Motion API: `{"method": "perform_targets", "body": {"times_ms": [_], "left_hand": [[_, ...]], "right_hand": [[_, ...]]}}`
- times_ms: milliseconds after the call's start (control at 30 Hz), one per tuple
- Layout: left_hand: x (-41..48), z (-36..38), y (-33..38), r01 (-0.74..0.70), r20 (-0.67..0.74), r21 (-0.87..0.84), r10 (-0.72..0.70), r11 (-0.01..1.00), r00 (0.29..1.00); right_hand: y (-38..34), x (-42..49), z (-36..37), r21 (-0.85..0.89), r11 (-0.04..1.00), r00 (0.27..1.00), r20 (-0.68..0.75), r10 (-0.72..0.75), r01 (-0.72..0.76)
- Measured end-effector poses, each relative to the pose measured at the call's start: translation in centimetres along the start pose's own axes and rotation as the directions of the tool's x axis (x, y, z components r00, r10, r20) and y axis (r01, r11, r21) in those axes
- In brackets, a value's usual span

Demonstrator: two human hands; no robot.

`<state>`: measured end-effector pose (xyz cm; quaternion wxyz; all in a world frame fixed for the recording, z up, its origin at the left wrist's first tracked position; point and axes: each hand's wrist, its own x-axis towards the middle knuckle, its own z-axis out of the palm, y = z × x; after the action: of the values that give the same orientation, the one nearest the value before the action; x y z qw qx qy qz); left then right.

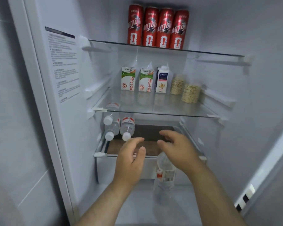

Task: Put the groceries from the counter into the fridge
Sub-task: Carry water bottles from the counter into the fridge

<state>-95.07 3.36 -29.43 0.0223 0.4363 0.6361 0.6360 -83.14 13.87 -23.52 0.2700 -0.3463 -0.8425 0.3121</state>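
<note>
Read this as the water-bottle step, w/ the fridge mostly stocked. Saw three lying bottles (127,128) on their sides at the left of the btm glass shelf (101,154), caps toward the camera, one stacked on top of the other two. Found a fourth bottle (164,175) upright and blurred below that shelf's front edge, under the heel of the right hand (178,149). Couldn't tell whether it touched the palm or hung loose.

Noted the right fingers (166,132) spread and lightly curved over the shelf, wrapped round nothing, w/ the bottle's top behind and below them, not between them. Noted the left hand (132,157) just beside, fingers near straight and close together, thumb apart, also empty, close to the nearest cap.

Judged the next move: take a proper grip on the fourth bottle's body, tip it flat, slide it in beside the others, keep the L hand ready vs. rolling.

Also saw cans (158,27), cartons (145,80) and oat jars (190,93) on the shelves above.
</note>
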Motion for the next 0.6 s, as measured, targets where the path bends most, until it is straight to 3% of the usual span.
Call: {"method": "perform_targets", "body": {"times_ms": [200,433,600], "left_hand": [[-1.7,1.5,0.1,0.153,0.225,0.021,-0.154,0.988,0.962],[-2.7,3.3,-0.2,0.282,0.361,0.059,-0.283,0.958,0.888],[-3.8,3.4,-0.7,0.330,0.391,0.133,-0.356,0.934,0.849]], "right_hand": [[2.1,-2.5,0.5,0.085,0.991,0.994,-0.025,0.104,-0.102],[2.9,-1.7,1.3,0.098,0.977,0.981,-0.025,0.191,-0.188],[2.8,-2.1,1.6,0.097,0.981,0.978,-0.111,0.176,-0.166]]}}
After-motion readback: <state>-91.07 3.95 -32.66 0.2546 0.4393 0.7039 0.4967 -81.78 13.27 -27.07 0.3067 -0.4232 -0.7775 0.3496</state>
